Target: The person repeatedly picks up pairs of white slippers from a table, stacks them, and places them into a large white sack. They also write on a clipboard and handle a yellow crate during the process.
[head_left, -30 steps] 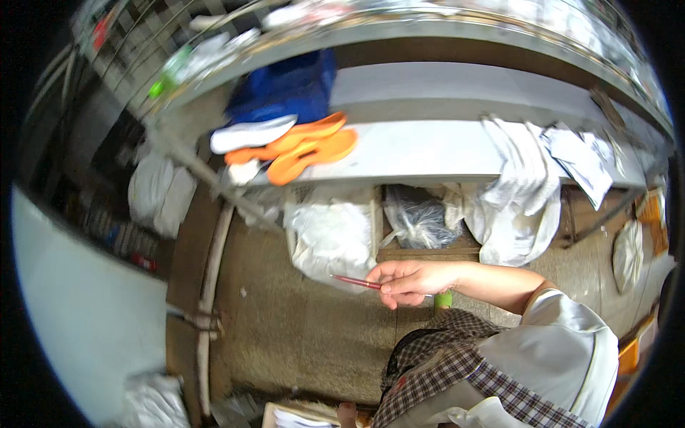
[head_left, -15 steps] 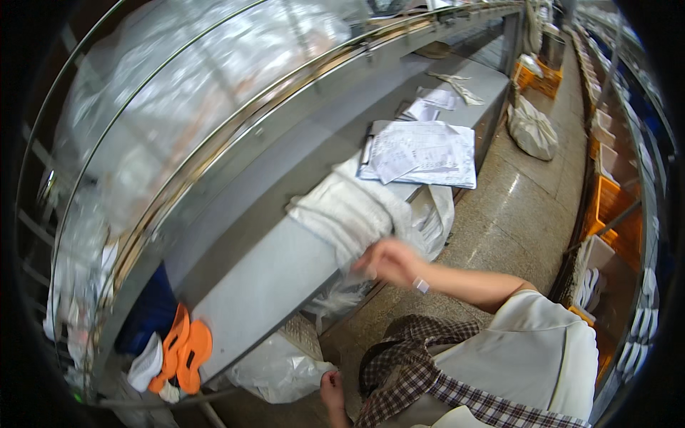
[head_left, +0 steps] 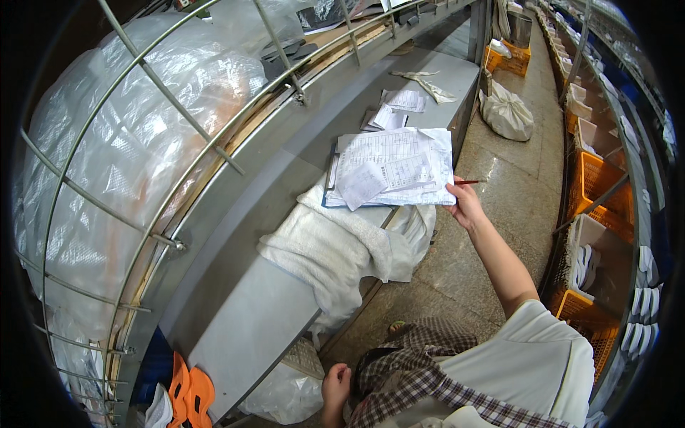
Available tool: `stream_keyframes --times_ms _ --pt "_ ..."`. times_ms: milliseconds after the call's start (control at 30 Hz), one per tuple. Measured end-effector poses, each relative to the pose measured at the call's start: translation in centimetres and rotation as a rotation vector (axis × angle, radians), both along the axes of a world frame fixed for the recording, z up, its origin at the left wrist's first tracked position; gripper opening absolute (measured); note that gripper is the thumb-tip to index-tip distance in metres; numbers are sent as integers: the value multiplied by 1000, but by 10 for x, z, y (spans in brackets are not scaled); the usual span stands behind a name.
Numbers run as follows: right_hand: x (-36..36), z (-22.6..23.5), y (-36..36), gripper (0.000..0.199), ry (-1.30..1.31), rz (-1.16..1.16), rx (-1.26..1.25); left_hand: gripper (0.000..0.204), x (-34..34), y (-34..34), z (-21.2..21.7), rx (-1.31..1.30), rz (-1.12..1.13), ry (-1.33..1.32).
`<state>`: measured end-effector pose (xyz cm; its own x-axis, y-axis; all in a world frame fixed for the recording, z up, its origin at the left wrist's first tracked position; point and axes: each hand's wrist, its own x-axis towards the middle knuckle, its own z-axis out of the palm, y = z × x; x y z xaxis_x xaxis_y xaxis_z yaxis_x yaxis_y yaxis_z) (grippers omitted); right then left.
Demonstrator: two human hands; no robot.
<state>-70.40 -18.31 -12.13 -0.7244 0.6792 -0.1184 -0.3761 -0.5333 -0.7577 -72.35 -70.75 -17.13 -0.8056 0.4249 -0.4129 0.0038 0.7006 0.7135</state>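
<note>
A long grey bench (head_left: 285, 285) runs along the left side, under a wire rack (head_left: 143, 143) that is full of clear plastic bags. On the bench lies a white towel (head_left: 335, 250), folded loosely and hanging a little over the edge, and just beyond it a clipboard with printed sheets (head_left: 392, 167) — the papers are spread flat, one small slip on top. The right hand (head_left: 465, 207) is stretched out and touches the near right corner of these sheets; its fingers are closed around a thin red pen (head_left: 467, 182), which points to the right. The left hand (head_left: 335, 381) hangs low beside the checked garment, fingers curled in — I cannot tell if it holds something.
</note>
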Motion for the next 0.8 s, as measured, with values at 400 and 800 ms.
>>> stream_keyframes --times_ms 400,800 --pt "6 70 -193 30 92 -5 -76 31 -42 -6 97 536 -13 223" --pt "-14 19 -482 28 -83 277 -210 39 -92 -130 115 1100 643 -526"
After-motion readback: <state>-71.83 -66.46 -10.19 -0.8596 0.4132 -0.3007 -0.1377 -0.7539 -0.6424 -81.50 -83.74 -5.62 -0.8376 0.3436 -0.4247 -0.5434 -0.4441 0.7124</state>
